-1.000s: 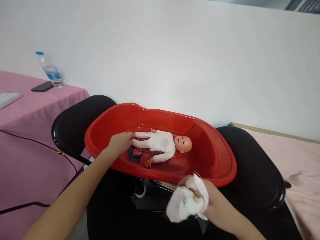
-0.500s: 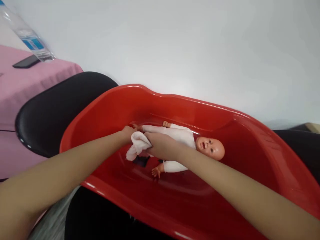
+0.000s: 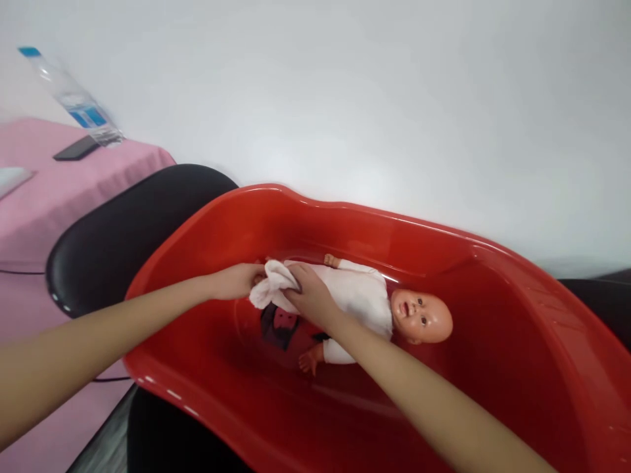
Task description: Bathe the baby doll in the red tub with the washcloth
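A baby doll [image 3: 357, 289] in a white outfit lies on its back inside a red plastic tub [image 3: 497, 315], its head to the right. Over the doll's leg end, my right hand [image 3: 311, 295] is closed on a crumpled white cloth [image 3: 273, 284], which hangs out past the fingers. My left hand [image 3: 237, 281] reaches in from the left with its fingers bent right against the cloth. Its fingertips are partly hidden there, so what they pinch cannot be made out. The cloth and my right hand cover the doll's lower legs.
A dark printed patch [image 3: 280, 326] shows on the tub floor. Black chair seats [image 3: 142, 230] stand by the tub. At the upper left, a clear water bottle [image 3: 81, 105] and a dark flat object [image 3: 76, 148] rest on a pink-covered table [image 3: 133, 157]. A white wall [image 3: 369, 98] rises behind.
The whole view has shifted, so the scene sits slightly lower and to the right. My left hand has drawn back a little to the left, and more of the dark patch shows.
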Motion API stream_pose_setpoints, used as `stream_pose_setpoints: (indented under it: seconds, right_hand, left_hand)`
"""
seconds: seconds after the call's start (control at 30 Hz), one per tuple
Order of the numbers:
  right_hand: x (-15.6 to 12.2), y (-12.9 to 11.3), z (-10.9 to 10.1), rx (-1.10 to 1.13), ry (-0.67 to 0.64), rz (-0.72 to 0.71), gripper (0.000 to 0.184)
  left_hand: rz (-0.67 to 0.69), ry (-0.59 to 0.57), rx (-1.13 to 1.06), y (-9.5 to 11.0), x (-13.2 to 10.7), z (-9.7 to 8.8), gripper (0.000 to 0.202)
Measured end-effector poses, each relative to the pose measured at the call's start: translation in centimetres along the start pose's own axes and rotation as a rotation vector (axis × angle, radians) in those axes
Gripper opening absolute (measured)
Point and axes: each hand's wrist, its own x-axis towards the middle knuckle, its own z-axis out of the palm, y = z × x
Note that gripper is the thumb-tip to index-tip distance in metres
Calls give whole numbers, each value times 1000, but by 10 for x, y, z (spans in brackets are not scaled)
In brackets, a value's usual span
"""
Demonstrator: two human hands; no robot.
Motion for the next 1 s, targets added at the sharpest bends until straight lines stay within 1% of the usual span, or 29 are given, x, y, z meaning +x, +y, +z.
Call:
stream_pose_setpoints:
  seconds: [0.07, 0.13, 0.17, 0.23, 0.3, 0.33, 0.4, 0.47, 0.53, 0.6, 0.67, 0.73, 0.83, 0.9, 0.97, 1.0]
  right_hand:
    - [2, -8, -1, 106, 90, 16, 14]
    - [5, -18, -4, 249, 110, 49, 15]
    - [6, -24, -7, 327, 104, 62, 18]
    - [9, -38, -15, 433, 88, 61, 21]
    - [11, -54, -25, 462, 47, 5, 19]
    - [12, -62, -29, 453, 4, -35, 19]
    - [10, -75, -37, 365, -108, -88, 21]
    - [6, -84, -41, 206, -191, -83, 26]
    - [2, -86, -41, 56, -223, -59, 26]
    - [-1, -81, -39, -6, -233, -109, 27]
    - [-2, -72, -34, -17, -187, -205, 32]
    - [-2, -64, -29, -6, -84, -239, 40]
    - [-1, -56, -24, -18, 23, -193, 40]
    - [0, -55, -22, -9, 72, -166, 37]
    - [0, -56, -22, 48, 146, -146, 37]
    - [1, -57, -22, 90, 163, -147, 37]
  left_hand:
    - [-118, 104, -34, 16, -19, -2, 34]
    - [-201, 204, -54, 35, -36, -1, 30]
    - [-209, 235, -72, 44, -44, 1, 29]
    - [-177, 268, -108, 60, -56, 7, 30]
    - [-95, 315, -142, 67, -63, 18, 29]
    - [-40, 356, -155, 67, -64, 25, 28]
    - [81, 446, -168, 63, -66, 37, 25]
    - [170, 518, -172, 57, -66, 47, 19]
    - [180, 545, -166, 54, -65, 53, 18]
    - [182, 539, -174, 55, -65, 55, 21]
    - [183, 515, -222, 56, -66, 55, 24]
    - [161, 514, -292, 57, -66, 56, 21]
    - [126, 552, -337, 56, -65, 60, 17]
    - [127, 575, -346, 57, -64, 62, 19]
    - [121, 598, -359, 58, -62, 64, 22]
    - [118, 613, -367, 59, -62, 64, 22]
